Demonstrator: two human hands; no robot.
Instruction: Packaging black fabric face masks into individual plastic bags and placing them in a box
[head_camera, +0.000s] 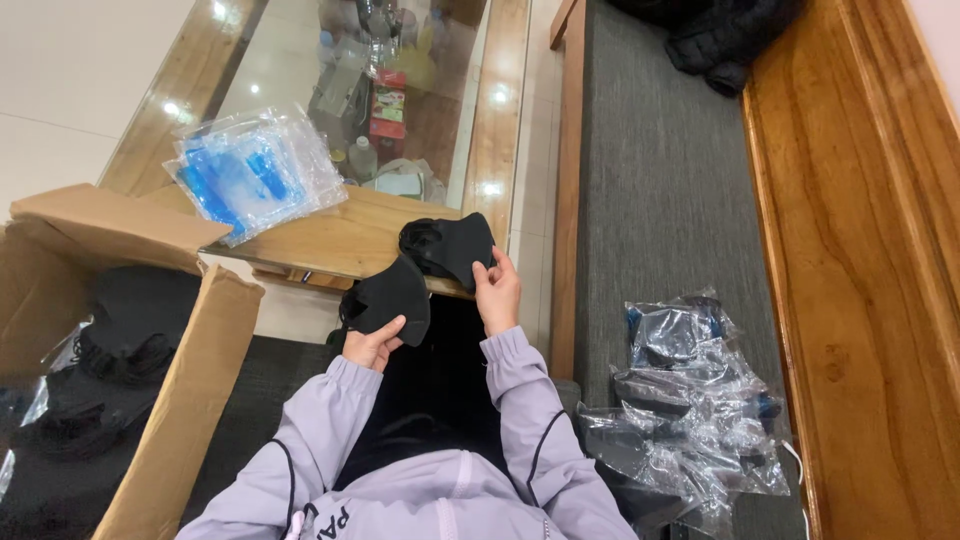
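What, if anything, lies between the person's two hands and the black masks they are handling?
Nothing visible. The left hand already grips one black mask, and the right hand grips the stack of black masks resting at the wooden table edge.

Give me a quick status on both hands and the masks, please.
Left hand holds one black mask. Right hand grips a black mask stack at the table edge. Nothing in the way.

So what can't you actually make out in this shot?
- Head view: left hand fingers, hidden behind the black mask it holds.
- Cardboard box contents: dark, cut off by the left edge.
- Items under the glass tabletop: blurred by reflections.
- Bagged masks on the bench: obscured by crinkled plastic.
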